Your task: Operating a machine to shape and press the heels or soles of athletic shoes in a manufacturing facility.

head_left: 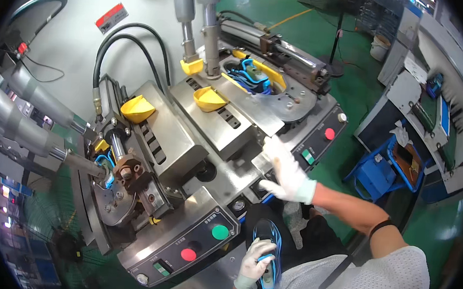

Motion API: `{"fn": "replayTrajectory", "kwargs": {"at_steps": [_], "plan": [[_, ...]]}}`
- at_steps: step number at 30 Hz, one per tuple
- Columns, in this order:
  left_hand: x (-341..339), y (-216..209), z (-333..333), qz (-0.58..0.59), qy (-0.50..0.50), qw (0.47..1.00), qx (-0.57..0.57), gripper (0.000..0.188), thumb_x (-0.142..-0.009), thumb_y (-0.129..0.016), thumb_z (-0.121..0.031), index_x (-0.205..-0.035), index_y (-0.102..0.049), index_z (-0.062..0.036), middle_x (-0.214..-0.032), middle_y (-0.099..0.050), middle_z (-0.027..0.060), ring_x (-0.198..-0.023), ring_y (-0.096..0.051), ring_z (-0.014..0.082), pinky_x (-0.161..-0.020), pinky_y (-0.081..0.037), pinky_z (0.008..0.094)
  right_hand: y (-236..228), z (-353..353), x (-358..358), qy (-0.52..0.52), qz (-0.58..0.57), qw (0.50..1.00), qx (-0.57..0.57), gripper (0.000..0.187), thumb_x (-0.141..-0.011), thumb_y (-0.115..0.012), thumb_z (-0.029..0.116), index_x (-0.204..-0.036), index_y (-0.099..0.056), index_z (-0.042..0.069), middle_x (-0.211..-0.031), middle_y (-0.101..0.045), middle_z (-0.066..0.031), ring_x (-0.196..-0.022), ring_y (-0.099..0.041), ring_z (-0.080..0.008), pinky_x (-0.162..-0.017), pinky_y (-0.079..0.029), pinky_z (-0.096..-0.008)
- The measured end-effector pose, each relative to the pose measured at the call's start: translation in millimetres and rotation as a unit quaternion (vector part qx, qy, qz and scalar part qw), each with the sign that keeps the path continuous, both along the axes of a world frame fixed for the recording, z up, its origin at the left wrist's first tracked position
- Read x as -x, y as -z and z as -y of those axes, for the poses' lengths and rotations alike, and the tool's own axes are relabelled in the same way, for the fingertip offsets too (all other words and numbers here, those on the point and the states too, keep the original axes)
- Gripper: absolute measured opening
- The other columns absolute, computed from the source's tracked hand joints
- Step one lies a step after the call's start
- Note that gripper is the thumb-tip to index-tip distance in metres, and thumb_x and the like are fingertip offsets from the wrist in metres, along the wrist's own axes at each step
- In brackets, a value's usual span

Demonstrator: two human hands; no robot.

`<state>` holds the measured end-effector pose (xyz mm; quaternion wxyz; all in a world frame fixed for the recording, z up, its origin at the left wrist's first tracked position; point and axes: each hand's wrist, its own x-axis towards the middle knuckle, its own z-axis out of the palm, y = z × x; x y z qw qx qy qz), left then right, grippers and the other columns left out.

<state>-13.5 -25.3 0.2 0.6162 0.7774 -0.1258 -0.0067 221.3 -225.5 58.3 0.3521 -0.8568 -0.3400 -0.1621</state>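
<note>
Low in front of me, my gloved left hand (257, 260) is closed around a dark shoe upper (274, 237) with bright blue trim, near my lap. My gloved right hand (289, 176) stretches over the front edge of the metal machine (229, 177), its fingers apart and nothing seen in them. It is near the right-hand control panel (318, 143). Another blue-trimmed shoe piece (252, 76) sits in the right station between yellow pads (275, 77). In the left station, a bit of blue material (108, 175) shows beneath a press rod, mostly hidden.
Yellow cups (209, 99) rest on the machine's steel covers. The left control panel (183, 241) carries a green and a red button. To the right stand a blue stool (376, 175) and another machine (435, 117). A fan (68, 246) stands at the lower left.
</note>
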Motion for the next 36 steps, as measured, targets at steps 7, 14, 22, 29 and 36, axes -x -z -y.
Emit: {"fn": "replayTrajectory", "kwargs": {"at_steps": [7, 14, 22, 29, 36], "plan": [[2.9, -7.7, 26.3, -0.020, -0.037, 0.999, -0.003, 0.025, -0.093, -0.070, -0.015, -0.116, -0.073, -0.0048, -0.119, -0.073, 0.0113, -0.122, -0.065, 0.0298, -0.119, -0.038, 0.0481, 50.5, 27.9, 29.1, 0.032, -0.073, 0.996, 0.048, 0.089, -0.094, -0.070, 0.038, -0.158, -0.029, -0.009, -0.166, -0.024, -0.0319, -0.156, -0.017, -0.0508, -0.128, -0.018, -0.0549], [-21.4, -59.2, 99.9, 0.032, -0.143, 0.989, 0.024, 0.016, -0.093, -0.068, -0.001, -0.108, -0.073, -0.0023, -0.109, -0.071, 0.0093, -0.110, -0.066, 0.0239, -0.120, -0.036, 0.0463, 24.2, 148.7, 209.9, -0.114, -0.322, 0.938, -0.060, 0.115, -0.087, -0.083, 0.036, -0.167, -0.009, -0.001, -0.171, -0.012, -0.0277, -0.161, -0.014, -0.0375, -0.129, -0.019, -0.0438], [-67.8, -144.3, 295.3, 0.338, 0.186, 0.922, 0.026, 0.047, -0.084, -0.080, -0.012, -0.129, -0.069, -0.0084, -0.133, -0.061, 0.0179, -0.129, -0.056, 0.0425, -0.119, -0.030, 0.0617, 42.2, 198.6, 254.8, 0.198, -0.318, 0.725, -0.578, 0.091, -0.086, -0.084, 0.019, -0.159, -0.032, 0.006, -0.159, -0.041, -0.0135, -0.139, -0.049, -0.0255, -0.116, -0.042, -0.0388], [-52.9, -165.3, 326.6, 0.258, 0.358, 0.895, -0.062, 0.070, -0.074, -0.085, -0.015, -0.139, -0.061, -0.0011, -0.141, -0.057, 0.0252, -0.141, -0.047, 0.0455, -0.116, -0.039, 0.0557, -28.6, 335.8, 240.4, 0.380, 0.077, 0.708, -0.591, 0.055, -0.096, -0.071, 0.014, -0.145, -0.052, 0.002, -0.144, -0.057, -0.0110, -0.127, -0.057, -0.0223, -0.108, -0.046, -0.0373], [-5.7, -47.7, 193.4, -0.014, 0.262, 0.965, 0.000, 0.081, -0.100, -0.065, -0.037, -0.159, -0.029, 0.0073, -0.155, -0.044, 0.0287, -0.142, -0.048, 0.0388, -0.119, -0.039, 0.0508, -50.7, 565.2, 209.3, 0.558, 0.223, 0.681, -0.418, 0.047, -0.096, -0.074, 0.021, -0.137, -0.062, 0.001, -0.133, -0.064, -0.0080, -0.121, -0.059, -0.0180, -0.109, -0.044, -0.0353]]}}
